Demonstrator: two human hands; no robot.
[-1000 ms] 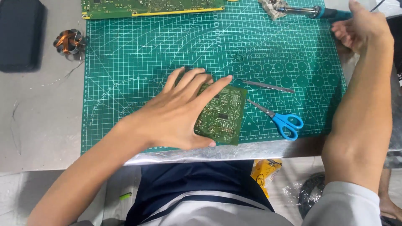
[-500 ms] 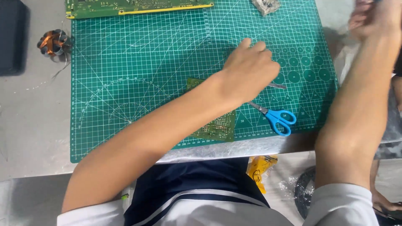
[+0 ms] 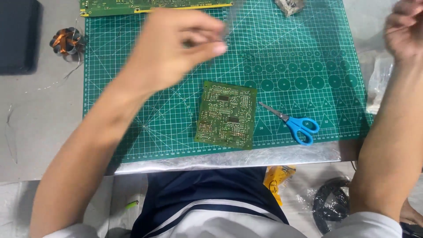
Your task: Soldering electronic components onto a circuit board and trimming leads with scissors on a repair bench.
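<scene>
The left hand (image 3: 176, 48) is up in the air, in the upper middle of the frame, above the green cutting mat with white grid lines (image 3: 132, 101). Its grip is pressed together on something thin and shiny. The hand is blurred, so I cannot tell what that thin thing is.

The right hand (image 3: 403, 28) is at the upper right edge of the frame. Its fingers are curled, but I cannot tell if they pinch anything.

The small green square circuit board (image 3: 228, 114) lies flat on the mat, below the left hand and not touching it. Just to its right lie the blue-handled scissors (image 3: 296, 123), blades pointing up and left.

To do this well, I think the thin thing should be held firm but soft, so it does not slip or bend. The hand should go slow and stay low over the mat, and keep away from the scissor blades.

A long green circuit board with a yellow edge (image 3: 154, 6) lies along the top of the mat. A copper wire coil (image 3: 66, 40) sits on the grey worktop (image 3: 39, 119) at the upper left.

I see no box, bowl or tray here. A crinkly clear plastic bag (image 3: 378, 83) lies at the right edge, and I cannot tell what is in it.
</scene>
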